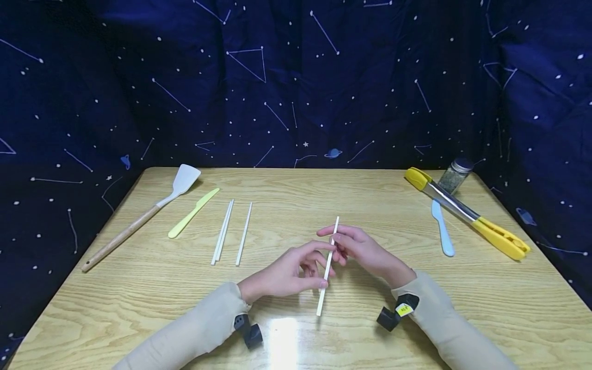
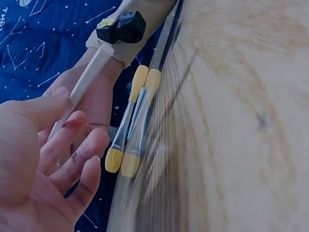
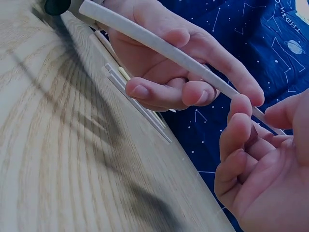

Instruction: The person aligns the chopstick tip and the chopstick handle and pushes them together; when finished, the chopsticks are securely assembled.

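Observation:
Above the middle of the table, both hands hold one white chopstick (image 1: 321, 300) at a slant. My left hand (image 1: 289, 270) pinches its middle between the thumb and forefinger, the other fingers loosely bent. Nearer the far end, my right hand (image 1: 365, 249) grips the same stick between thumb and fingers. The left wrist view shows the chopstick (image 2: 91, 70) running past the left thumb towards the right wrist. In the right wrist view the chopstick (image 3: 140, 36) crosses both hands, and its far tip is partly hidden by the right fingers.
Left of the hands lie a small bunch of white chopsticks (image 1: 223, 234) and a single chopstick (image 1: 244, 234). Further left are a yellow knife (image 1: 194, 213) and a spatula (image 1: 139, 221). On the right are yellow tongs (image 1: 497, 239), a blue knife (image 1: 443, 228) and a jar (image 1: 454, 176).

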Demonstrator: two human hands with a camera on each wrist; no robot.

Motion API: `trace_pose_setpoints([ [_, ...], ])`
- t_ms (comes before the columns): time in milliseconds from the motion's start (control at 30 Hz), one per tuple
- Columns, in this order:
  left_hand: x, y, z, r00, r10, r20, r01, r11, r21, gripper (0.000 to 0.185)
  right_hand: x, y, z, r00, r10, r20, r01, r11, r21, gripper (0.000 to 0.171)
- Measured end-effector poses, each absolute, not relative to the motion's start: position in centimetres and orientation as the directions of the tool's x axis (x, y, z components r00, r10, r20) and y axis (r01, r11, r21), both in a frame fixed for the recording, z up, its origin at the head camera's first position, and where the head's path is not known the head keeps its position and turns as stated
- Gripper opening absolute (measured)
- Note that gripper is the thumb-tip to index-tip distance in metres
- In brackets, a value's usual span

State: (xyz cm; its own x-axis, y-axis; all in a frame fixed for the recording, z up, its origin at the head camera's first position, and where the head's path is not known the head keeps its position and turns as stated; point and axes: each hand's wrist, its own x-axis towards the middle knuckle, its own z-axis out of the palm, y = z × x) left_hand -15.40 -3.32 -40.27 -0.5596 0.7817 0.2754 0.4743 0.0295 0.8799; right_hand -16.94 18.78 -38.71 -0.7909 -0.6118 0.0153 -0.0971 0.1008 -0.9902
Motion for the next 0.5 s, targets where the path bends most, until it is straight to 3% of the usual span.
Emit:
trace_pose_setpoints([
  [233,-15.9,-3.6,-40.4,-0.562,0.769,0.305,0.503,0.025,0.864,0.062,-17.3,19.1,-38.9,-0.798,-0.6,0.06,-0.144,0.093,-0.985,0.041],
  [500,-16.9,-4.8,-40.1,-0.61,0.742,0.279,0.502,0.09,0.86,0.06,-17.9,20.1,-38.4,-0.834,-0.548,0.067,-0.204,0.193,-0.96,0.036],
])
